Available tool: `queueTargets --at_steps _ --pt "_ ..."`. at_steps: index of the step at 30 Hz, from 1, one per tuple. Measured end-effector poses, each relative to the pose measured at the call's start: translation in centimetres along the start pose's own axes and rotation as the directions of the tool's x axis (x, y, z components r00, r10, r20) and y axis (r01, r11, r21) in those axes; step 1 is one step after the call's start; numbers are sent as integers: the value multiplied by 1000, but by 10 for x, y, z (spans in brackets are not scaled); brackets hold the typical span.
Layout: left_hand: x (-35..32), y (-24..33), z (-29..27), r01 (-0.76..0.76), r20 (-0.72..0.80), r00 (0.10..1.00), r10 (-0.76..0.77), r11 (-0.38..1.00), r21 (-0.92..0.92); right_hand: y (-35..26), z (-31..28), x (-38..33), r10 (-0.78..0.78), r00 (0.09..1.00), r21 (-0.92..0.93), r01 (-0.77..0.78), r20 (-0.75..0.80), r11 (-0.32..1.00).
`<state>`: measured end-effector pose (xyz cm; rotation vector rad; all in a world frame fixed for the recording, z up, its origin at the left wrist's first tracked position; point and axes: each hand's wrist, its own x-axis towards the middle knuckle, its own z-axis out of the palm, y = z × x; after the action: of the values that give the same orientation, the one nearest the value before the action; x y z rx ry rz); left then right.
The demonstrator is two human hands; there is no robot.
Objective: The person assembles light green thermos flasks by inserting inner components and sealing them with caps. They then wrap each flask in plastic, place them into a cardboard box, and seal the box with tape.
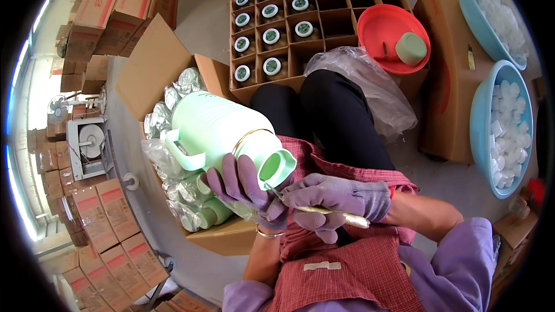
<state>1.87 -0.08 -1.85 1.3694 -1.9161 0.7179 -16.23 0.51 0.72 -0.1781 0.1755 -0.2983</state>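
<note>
A mint-green vacuum jug (217,121) with a side handle and a gold ring round its neck lies tilted over my lap, its open spout toward me. My left hand (245,182), in a purple-grey glove, is closed round the jug's neck from below. My right hand (338,196), gloved alike, grips a slim tool (356,221) with a pale wrapped handle. The tool's thin metal tip meets the lower rim of the spout. What kind of tool it is, I cannot tell.
Left of my knees, an open carton (231,237) holds several plastic-wrapped jugs. Ahead stands a divided carton (341,14) of white-rimmed bottles. A red basin (384,23) with a green cup (411,49) rests on its corner. Two blue basins (481,121) of white parts sit at right.
</note>
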Motion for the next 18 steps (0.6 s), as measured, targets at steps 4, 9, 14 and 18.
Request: queueTargets --at_steps 4,9,14,18 --pt "-11 -23 11 -69 -64 995 72 996 48 28 14 19 -265 956 434 186 129 881" --pt "2 -25 -1 37 27 999 -35 996 -76 6 21 6 -199 969 74 212 -150 975" --pt "31 -17 -19 275 148 956 -254 951 -144 -39 22 -46 -498 762 -615 169 -414 770" --pt "60 -29 -37 472 34 837 -547 688 -551 -122 -79 -80 -981 185 -841 -538 -61 -49"
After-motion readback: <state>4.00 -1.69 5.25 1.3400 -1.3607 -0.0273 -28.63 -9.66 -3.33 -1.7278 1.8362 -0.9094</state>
